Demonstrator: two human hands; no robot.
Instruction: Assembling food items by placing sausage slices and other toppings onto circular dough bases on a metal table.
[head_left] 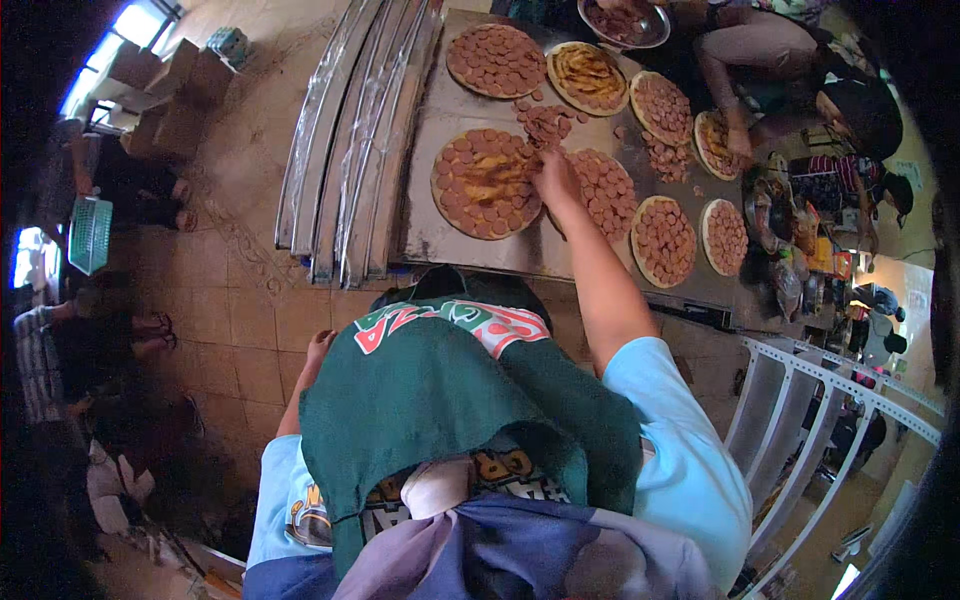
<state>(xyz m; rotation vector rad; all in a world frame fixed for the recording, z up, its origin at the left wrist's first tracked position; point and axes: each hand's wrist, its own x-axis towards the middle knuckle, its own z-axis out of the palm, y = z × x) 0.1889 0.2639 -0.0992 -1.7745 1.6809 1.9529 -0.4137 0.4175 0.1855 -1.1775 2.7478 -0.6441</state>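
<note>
My right hand reaches over the metal table, fingers drawn together at the near edge of a loose pile of sausage slices; it seems to pinch some slices, though the fingertips are partly hidden. Left of it lies a round pizza with slices around its rim and bare yellow-brown sauce in its middle. A fully covered pizza lies to the right, partly behind my forearm. Away from the table, my left hand hangs low beside my green apron; its fingers are too small and shaded to read.
Several more pizzas are spread over the metal table. Stacked trays in clear plastic stand along its left side. At the far right, another person's hand touches a pizza, near a metal bowl. A white rack stands right.
</note>
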